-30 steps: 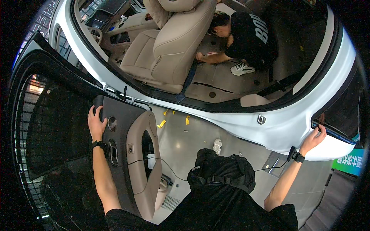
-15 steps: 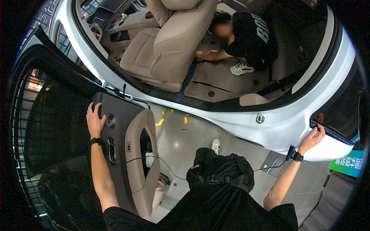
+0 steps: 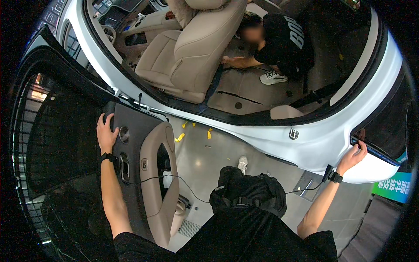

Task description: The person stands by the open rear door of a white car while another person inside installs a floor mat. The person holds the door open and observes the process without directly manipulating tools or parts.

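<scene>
My left hand (image 3: 106, 134) lies on the top of the dark inner panel of the open car door (image 3: 131, 214), fingers spread and thumb apart. The beige armrest (image 3: 163, 214) of that door is just right of my forearm. My right hand (image 3: 352, 156) touches the white car body at the lower corner of the rear side window (image 3: 386, 131), fingers loosely bent and partly apart. I see nothing held in either hand. Both wrists wear black bands, and a thin dark cable crosses in front of my body.
Inside the car a person in black (image 3: 281, 46) crouches on the floor behind a beige seat (image 3: 192, 56), one arm reaching toward the seat's base. Yellow scraps (image 3: 180, 137) lie on the grey floor by the door sill. A black bag (image 3: 248, 192) hangs at my front.
Both hands keep their places on the door and the car body. The whole view has shifted very slightly; the crouching person looks almost unchanged.
</scene>
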{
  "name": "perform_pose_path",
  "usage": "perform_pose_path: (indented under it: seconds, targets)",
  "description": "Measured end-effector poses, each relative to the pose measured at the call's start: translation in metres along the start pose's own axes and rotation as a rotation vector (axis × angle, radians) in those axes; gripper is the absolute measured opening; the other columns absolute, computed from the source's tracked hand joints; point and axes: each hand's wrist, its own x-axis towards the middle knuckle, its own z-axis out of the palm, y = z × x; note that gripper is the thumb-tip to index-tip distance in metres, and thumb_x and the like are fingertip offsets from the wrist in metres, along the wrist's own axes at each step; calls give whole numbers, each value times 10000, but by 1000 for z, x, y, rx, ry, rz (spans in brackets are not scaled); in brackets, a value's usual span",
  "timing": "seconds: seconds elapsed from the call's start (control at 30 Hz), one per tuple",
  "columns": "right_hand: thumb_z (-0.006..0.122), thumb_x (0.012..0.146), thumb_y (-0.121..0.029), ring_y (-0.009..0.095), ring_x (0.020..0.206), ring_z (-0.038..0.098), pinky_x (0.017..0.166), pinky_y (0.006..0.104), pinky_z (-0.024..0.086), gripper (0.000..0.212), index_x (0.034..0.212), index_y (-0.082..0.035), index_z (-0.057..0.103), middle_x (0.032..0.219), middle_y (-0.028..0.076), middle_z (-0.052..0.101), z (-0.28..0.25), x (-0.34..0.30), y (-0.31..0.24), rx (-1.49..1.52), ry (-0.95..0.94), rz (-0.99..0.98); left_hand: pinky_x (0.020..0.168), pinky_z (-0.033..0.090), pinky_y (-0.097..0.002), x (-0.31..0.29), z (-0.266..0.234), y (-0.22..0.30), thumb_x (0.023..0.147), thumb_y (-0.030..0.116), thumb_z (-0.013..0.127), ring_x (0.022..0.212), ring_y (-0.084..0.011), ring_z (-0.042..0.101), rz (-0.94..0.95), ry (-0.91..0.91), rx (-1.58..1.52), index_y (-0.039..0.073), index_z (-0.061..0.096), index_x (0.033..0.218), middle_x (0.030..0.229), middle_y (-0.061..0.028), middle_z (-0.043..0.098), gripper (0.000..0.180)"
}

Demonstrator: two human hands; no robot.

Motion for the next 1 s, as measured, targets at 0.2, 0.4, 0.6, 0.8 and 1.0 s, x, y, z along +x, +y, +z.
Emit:
perform_pose_path:
  seconds: [0.2, 0.4, 0.6, 0.8, 1.0]
  targets:
    - [560, 938, -85, 334, 1106, 559, 1005, 437, 418, 200, 1086, 32, 626, 1128, 177, 604, 0, 0, 0, -18, 4, -5, 1118, 389, -463, 0, 0, 0, 746, 116, 786, 1367, -365, 418, -2, 1, -1, 225, 539, 1351, 1508, -143, 398, 662]
    - [563, 939, -94, 329, 1117, 556, 1011, 435, 415, 208, 1093, 29, 626, 1135, 174, 604, 1, -1, 4, 4, 3, 9, 1120, 387, -461, 0, 0, 0, 745, 119, 784, 1367, -362, 418, -10, -7, -1, 228, 538, 1350, 1507, -140, 399, 662]
    - [563, 941, -108, 329, 1119, 552, 1015, 435, 409, 213, 1094, 25, 628, 1134, 171, 603, 2, -1, 9, 1, 3, 10, 1123, 387, -461, 1, 0, 0, 747, 123, 783, 1370, -361, 416, -16, -14, -2, 229, 535, 1357, 1506, -141, 398, 667]
    - [555, 952, -124, 327, 1123, 548, 1012, 436, 408, 217, 1098, 21, 623, 1141, 170, 599, 1, -1, 4, 1, -7, 18, 1130, 386, -461, 1, 0, 1, 759, 130, 785, 1374, -359, 411, -27, -28, 20, 233, 531, 1361, 1513, -138, 390, 662]
    - [550, 960, -129, 329, 1121, 547, 1014, 438, 407, 220, 1100, 26, 617, 1145, 174, 596, 1, -1, 3, 0, -4, 2, 1130, 389, -459, 1, -1, 2, 761, 131, 787, 1377, -352, 408, -32, -31, 19, 234, 530, 1362, 1518, -131, 384, 661]
